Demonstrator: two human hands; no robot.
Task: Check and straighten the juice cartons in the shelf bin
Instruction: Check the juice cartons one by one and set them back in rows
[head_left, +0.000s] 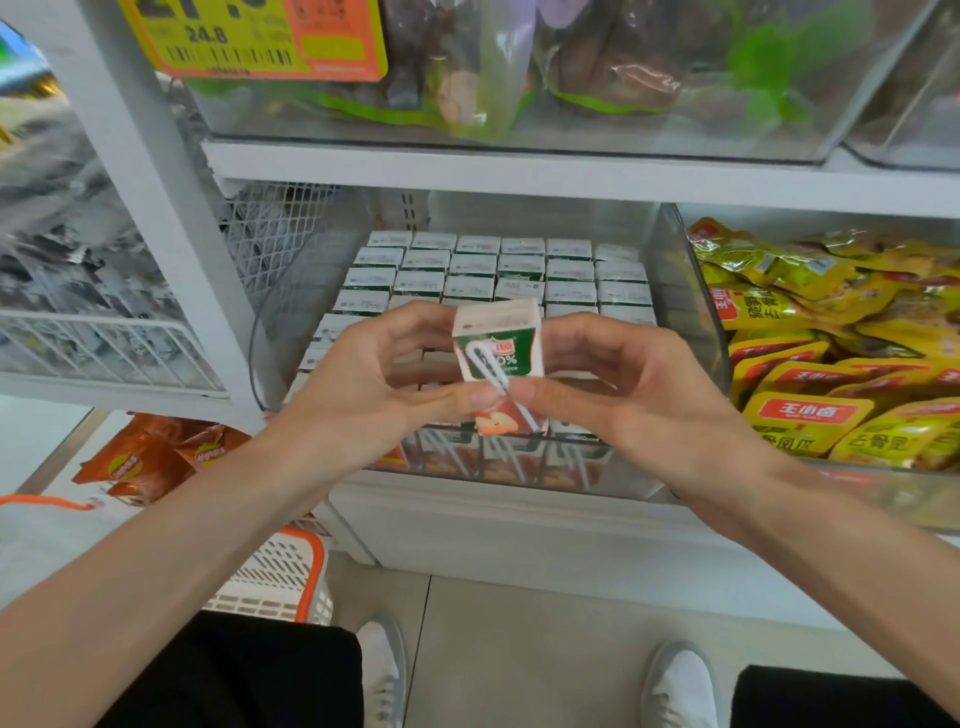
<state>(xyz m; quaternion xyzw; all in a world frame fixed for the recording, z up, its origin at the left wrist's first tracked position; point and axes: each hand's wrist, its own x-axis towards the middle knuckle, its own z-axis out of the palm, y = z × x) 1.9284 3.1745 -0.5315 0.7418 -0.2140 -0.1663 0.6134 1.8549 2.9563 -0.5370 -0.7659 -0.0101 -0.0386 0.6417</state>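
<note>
Held one juice carton (497, 358) upright over the front of the clear shelf bin (693, 312). Gripped from both sides, with the left hand (374, 384) curled round its left edge and the right hand (628, 395) round its right, thumb tips meeting by the white straw (488, 366) on its face. Poised above the packed rows of cartons (519, 270) standing in the bin. Flanked on the right by yellow snack packets (831, 364).
</note>
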